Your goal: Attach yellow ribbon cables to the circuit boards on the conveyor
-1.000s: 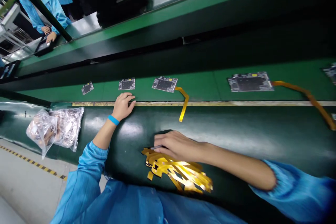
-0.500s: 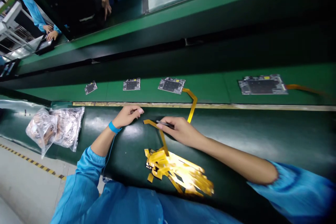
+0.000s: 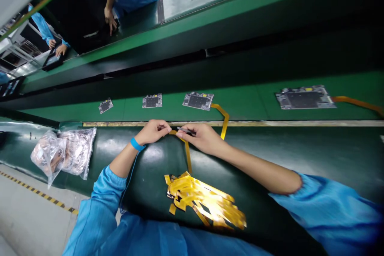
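Note:
My left hand (image 3: 154, 131), with a blue band at its wrist, pinches the end of an orange flat flex cable (image 3: 188, 156). Close beside it, my right hand (image 3: 205, 140) is closed around a slim dark tool, seemingly tweezers (image 3: 185, 129), pointing left over the cable. Whether the right fingers also grip the cable is hidden. The cable bends down toward a pile of orange flex cables (image 3: 207, 198) on the dark green bench. Just beyond my hands lies a circuit board (image 3: 198, 101) with a flex cable (image 3: 225, 118) hanging from its right end.
Along the green belt (image 3: 240, 100) lie more circuit boards (image 3: 306, 98), the rightmost with a cable attached. Clear plastic bags (image 3: 76, 152) rest on the bench at left. A metal strip (image 3: 270, 123) edges the belt. Across the line, co-workers' hands (image 3: 110, 20) are at work.
My left hand has moved right and closed on the cable's free end. The right hand has lifted slightly, drawing the cable up and away from the pile.

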The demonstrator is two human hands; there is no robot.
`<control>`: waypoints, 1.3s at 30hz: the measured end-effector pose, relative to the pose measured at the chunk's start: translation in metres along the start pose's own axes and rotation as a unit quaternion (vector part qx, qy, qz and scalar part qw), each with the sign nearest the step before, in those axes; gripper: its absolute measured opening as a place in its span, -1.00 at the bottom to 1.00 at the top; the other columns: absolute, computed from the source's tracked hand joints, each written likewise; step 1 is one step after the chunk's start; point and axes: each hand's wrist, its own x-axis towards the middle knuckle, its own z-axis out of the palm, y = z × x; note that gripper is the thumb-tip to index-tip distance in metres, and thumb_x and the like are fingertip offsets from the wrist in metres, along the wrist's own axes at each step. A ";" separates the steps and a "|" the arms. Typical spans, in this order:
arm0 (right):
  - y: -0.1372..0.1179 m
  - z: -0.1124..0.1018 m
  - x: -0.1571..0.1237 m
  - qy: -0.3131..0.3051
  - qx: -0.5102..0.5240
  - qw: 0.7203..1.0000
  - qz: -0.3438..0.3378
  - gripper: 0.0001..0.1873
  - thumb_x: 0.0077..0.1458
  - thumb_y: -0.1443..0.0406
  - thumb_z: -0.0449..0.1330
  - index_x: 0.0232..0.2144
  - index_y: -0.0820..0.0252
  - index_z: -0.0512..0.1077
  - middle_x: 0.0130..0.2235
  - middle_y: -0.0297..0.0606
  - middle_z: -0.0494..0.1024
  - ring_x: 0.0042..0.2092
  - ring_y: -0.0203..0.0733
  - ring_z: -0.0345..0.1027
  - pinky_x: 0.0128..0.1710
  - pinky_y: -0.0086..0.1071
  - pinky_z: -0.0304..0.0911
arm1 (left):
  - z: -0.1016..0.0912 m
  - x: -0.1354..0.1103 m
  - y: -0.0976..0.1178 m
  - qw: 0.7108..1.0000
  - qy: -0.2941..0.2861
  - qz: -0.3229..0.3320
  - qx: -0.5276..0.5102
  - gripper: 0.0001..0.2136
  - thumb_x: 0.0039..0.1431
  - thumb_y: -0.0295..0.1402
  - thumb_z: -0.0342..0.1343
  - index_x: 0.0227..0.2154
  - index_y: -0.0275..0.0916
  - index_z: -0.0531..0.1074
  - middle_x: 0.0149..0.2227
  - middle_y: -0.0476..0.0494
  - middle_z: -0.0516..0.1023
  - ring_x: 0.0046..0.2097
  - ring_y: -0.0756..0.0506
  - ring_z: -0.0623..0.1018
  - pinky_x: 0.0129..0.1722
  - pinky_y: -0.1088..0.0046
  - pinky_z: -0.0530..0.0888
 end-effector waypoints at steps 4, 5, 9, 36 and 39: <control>0.012 -0.010 0.023 0.060 0.010 0.998 0.015 -0.61 0.17 -0.01 0.22 -0.29 0.18 0.62 -0.32 -0.21 0.67 -0.29 -0.08 0.49 -0.28 -0.31 0.31 | -0.020 0.033 0.001 0.976 0.153 -0.034 0.154 -0.82 0.30 -0.42 0.13 -0.45 -0.26 0.47 -0.42 -0.06 0.54 -0.35 -0.05 0.52 -0.26 0.44 0.42; 0.016 -0.012 0.030 0.073 0.009 0.997 0.021 -0.63 0.17 0.02 0.23 -0.25 0.18 0.63 -0.27 -0.19 0.69 -0.26 -0.07 0.51 -0.26 -0.30 0.33 | -0.025 0.043 0.002 0.959 0.181 -0.051 0.210 -0.82 0.29 -0.44 0.15 -0.45 -0.24 0.47 -0.39 -0.08 0.55 -0.31 -0.08 0.54 -0.22 0.41 0.44; 0.029 -0.021 0.054 0.104 -0.027 0.994 0.033 -0.66 0.18 0.07 0.21 -0.28 0.20 0.63 -0.29 -0.18 0.69 -0.26 -0.05 0.52 -0.27 -0.30 0.28 | -0.032 0.076 0.013 0.893 0.211 -0.111 0.381 -0.87 0.31 -0.36 0.20 -0.39 -0.19 0.51 -0.15 -0.20 0.60 -0.06 -0.21 0.59 -0.08 0.30 0.50; 0.010 -0.084 0.087 0.119 -0.159 0.969 0.145 -0.80 0.20 0.17 0.27 -0.24 0.01 0.70 -0.16 -0.24 0.74 -0.09 -0.03 0.58 -0.29 -0.38 0.25 | 0.008 0.098 0.058 0.895 0.160 -0.044 0.414 -0.87 0.27 -0.50 0.17 -0.33 -0.22 0.60 -0.16 -0.19 0.58 -0.07 -0.15 0.57 0.03 0.34 0.52; 0.007 -0.085 0.084 0.119 -0.174 0.965 0.157 -0.79 0.21 0.16 0.26 -0.24 0.00 0.70 -0.15 -0.22 0.74 -0.09 -0.02 0.59 -0.28 -0.36 0.26 | 0.010 0.098 0.054 0.899 0.159 -0.025 0.407 -0.89 0.26 -0.51 0.18 -0.32 -0.23 0.59 -0.16 -0.20 0.56 -0.06 -0.17 0.55 0.05 0.31 0.52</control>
